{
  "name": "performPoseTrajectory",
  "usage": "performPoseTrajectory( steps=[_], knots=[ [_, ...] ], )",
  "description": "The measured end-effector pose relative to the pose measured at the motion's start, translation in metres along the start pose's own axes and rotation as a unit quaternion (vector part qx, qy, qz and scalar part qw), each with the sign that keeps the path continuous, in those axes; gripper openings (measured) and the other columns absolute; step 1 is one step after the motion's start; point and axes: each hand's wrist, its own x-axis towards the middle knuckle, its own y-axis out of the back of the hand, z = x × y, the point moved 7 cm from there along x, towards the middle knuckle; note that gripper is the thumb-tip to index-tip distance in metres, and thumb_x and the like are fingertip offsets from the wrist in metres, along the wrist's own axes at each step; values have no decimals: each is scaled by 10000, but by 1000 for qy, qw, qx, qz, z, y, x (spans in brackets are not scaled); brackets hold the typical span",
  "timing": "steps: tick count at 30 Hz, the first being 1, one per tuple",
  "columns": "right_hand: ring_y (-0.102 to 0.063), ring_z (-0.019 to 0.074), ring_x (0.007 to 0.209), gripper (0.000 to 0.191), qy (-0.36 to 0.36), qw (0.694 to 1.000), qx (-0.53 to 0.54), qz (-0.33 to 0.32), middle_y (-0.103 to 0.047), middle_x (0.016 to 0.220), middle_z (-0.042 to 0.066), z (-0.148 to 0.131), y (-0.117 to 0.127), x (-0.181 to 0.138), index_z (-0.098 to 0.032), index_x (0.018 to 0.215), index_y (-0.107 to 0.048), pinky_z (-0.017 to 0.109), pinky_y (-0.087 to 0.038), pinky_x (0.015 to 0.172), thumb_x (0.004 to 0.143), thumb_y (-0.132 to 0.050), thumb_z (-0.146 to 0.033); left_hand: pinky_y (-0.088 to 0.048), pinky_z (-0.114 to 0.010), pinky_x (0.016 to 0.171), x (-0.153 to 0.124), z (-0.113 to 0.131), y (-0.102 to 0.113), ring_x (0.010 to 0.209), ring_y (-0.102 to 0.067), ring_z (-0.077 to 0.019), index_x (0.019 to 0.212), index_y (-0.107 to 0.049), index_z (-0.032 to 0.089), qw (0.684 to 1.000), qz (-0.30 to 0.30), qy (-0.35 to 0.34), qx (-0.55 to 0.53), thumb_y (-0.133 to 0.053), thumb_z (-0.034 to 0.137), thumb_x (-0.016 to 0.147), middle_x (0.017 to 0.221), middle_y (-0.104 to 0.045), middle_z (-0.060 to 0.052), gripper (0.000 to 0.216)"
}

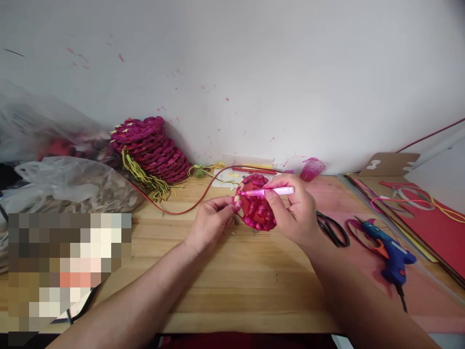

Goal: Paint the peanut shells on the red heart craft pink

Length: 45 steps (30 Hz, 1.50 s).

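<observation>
My left hand (214,219) pinches the left edge of a round red disc (250,206) and holds it tilted above the table. Lumpy, shell-like pieces sit on the disc; most are glossy pink, while a few at its left edge are plain beige. Pink stains mark my left fingertips. Closed around a slim white paintbrush (281,191), stained pink toward its front, my right hand (296,208) points the tip at the pieces by the left edge. The brush tip is too small to tell whether it touches. Part of the disc's right side is behind my right hand.
A stack of magenta discs (152,145) with green tassels (145,177) leans at the back left, beside plastic bags (72,186). Rightward are a pink-stained cup (312,168), black scissors (334,230), a blue glue gun (392,252) and red sheets (436,223). A red cord (181,212) crosses the table.
</observation>
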Motion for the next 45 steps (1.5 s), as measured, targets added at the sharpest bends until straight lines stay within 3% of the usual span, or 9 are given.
performPoseTrajectory(
  steps=[6, 15, 27, 35, 42, 45],
  knots=[
    [-658, 198, 890, 48, -15, 1000, 11, 2, -682, 946, 36, 4, 0, 0, -241, 993, -619, 360, -523, 799, 983, -615, -288, -173, -241, 454, -1, 1, -1, 455, -296, -57, 713, -756, 132, 999, 2, 24, -29, -922, 529, 592, 501, -489, 40, 447],
    [-651, 236, 946, 11, 49, 998, -27, -28, -681, 939, 57, -11, -5, 1, -245, 979, -610, 430, -531, 856, 970, -609, -239, -159, -240, 452, -1, 0, -3, 468, -293, -53, 613, -680, 138, 998, 4, 45, -42, -938, 554, 545, 516, -473, 35, 494],
    [-654, 239, 915, 30, 54, 996, -51, -57, -702, 917, 59, -13, -7, 3, -249, 951, -595, 439, -524, 824, 976, -607, -261, -189, -228, 464, 0, -3, -2, 479, -312, -44, 679, -734, 109, 996, 5, 53, -69, -955, 509, 541, 552, -499, 28, 478],
    [-662, 226, 936, 33, 19, 999, -9, -29, -703, 947, 48, -2, -2, 3, -244, 977, -612, 418, -518, 851, 986, -602, -273, -218, -204, 450, 0, -5, -2, 467, -326, -26, 685, -756, 110, 993, 8, 68, -97, -994, 465, 486, 601, -550, 17, 471],
    [-656, 167, 805, 67, -45, 997, 57, -16, -697, 884, 12, 9, 2, 5, -227, 956, -635, 307, -502, 715, 987, -617, -284, -209, -187, 445, -1, -8, -3, 464, -328, -18, 759, -806, 114, 992, -5, 77, -99, -1007, 442, 485, 604, -549, 22, 473],
    [-658, 170, 842, 48, -39, 999, 36, 10, -698, 905, 14, 10, 5, 5, -226, 956, -633, 316, -504, 762, 979, -622, -267, -217, -181, 449, -2, -7, -4, 469, -334, -18, 734, -798, 111, 991, -14, 81, -103, -1010, 424, 494, 589, -546, 21, 448]
  ],
)
